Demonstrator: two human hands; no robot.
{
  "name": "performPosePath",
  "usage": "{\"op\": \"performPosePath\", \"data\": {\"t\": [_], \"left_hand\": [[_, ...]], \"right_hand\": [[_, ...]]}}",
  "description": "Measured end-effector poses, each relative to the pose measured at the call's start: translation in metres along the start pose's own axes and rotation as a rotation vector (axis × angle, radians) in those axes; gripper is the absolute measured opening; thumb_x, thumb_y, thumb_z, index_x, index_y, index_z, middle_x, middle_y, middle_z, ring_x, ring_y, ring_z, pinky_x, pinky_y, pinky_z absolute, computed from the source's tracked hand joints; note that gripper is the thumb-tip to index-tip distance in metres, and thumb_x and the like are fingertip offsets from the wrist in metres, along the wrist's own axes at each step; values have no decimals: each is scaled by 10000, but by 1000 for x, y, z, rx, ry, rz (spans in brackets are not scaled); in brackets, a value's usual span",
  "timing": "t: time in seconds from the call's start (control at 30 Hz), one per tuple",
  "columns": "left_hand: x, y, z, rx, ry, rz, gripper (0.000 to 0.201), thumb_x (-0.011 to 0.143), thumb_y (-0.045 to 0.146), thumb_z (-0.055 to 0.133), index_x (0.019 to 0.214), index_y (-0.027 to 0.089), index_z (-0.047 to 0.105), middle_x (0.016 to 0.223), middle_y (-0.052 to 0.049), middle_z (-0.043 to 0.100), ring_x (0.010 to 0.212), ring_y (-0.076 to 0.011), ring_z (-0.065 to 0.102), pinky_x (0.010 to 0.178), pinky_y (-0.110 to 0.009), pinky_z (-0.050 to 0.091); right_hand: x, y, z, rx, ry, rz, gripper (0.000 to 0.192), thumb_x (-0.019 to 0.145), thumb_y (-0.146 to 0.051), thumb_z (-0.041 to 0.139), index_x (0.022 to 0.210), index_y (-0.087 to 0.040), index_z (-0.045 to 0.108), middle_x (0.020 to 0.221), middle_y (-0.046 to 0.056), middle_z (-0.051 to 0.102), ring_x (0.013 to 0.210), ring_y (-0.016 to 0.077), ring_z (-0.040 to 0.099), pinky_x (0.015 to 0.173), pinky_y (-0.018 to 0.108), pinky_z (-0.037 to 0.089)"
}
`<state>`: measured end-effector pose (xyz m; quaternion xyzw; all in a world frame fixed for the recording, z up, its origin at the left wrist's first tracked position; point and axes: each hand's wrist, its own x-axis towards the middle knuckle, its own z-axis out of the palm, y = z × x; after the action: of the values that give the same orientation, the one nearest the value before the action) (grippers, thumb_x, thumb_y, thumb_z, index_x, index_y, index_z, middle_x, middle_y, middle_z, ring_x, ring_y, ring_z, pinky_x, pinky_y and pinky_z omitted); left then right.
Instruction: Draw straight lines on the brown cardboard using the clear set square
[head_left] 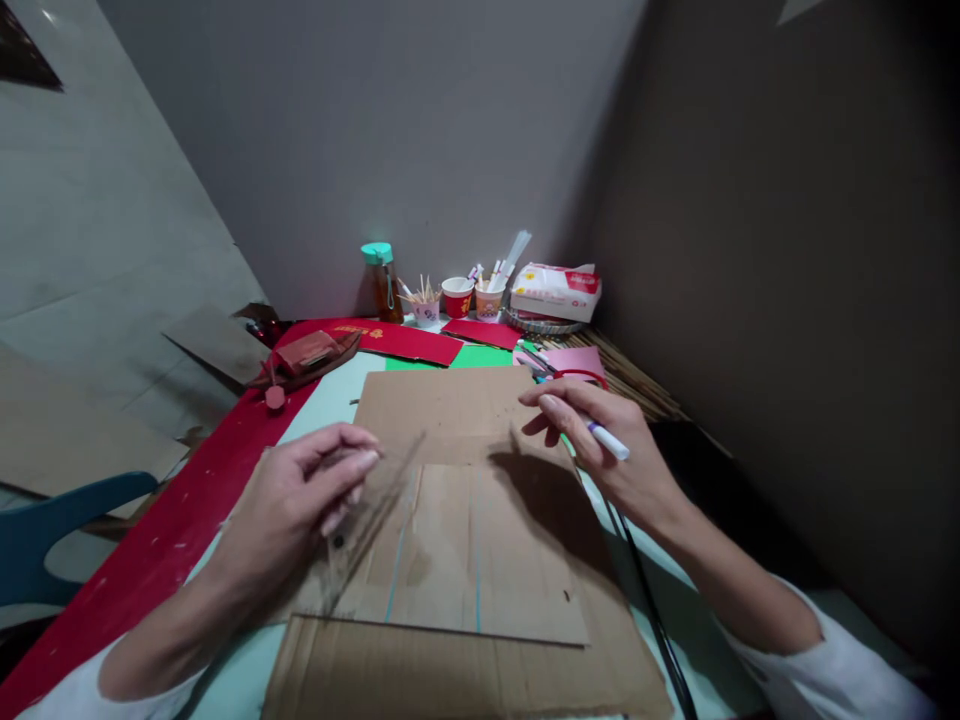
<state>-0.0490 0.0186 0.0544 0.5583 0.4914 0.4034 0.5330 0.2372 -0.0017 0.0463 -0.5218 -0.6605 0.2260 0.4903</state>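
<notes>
I'm seeing the left hand (300,495) closing thumb and fingers on a clear, flat plastic ruler (375,500), which is slanting over the work and blurring; I can't tell whether it is touching the board. The right hand (634,480) is gripping a slim white pen with a purple band (609,441), its blunt end pointing back toward the wrist, and is hovering over the board's right side, throwing a dark shadow.

Below and between the hands, a smaller tan cardboard sheet with two blue lines (442,570) is lying on a larger brown cardboard sheet (465,675). That pair is resting on the pale green bench (232,690), and a thin black cord (658,620) is running down the right side.

Beyond the right hand I'm making out red-handled scissors (581,376) beside a piece of pink paper (581,357). To the left, a brown boat-shaped holder (341,357) is sitting near red cards with gold print (412,343). Against the wall, an amber bottle with a turquoise lid (382,285), three paper cups (457,300) and a white-and-red tissue packet (551,298) are standing in a row.
</notes>
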Motion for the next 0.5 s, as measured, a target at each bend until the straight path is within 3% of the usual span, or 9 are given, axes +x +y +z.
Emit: {"op": "performPosePath", "data": {"t": [0.23,0.37,0.5], "left_hand": [[13,-2,-9,-178,17,-21,161,803,278,700,840,228,551,655,44,620,462,-79,523,395,-141,403],[11,-2,-10,-198,53,-13,162,787,258,701,836,231,549,672,25,635,518,-106,558,446,-167,457],[10,-2,-12,-231,118,-1,111,807,233,653,802,239,542,670,26,612,567,-113,548,502,-168,484]], "right_hand": [[-1,21,-13,-233,-56,-52,149,962,-264,526,1012,-181,639,889,67,690,771,200,671,704,319,493],[-6,11,-8,-325,-307,-149,128,935,-237,568,1044,-190,616,1050,91,661,914,222,636,809,360,494],[-16,-3,-2,-386,-540,-172,424,865,-395,704,1199,-162,587,1164,129,621,1042,289,599,884,429,501]]}}
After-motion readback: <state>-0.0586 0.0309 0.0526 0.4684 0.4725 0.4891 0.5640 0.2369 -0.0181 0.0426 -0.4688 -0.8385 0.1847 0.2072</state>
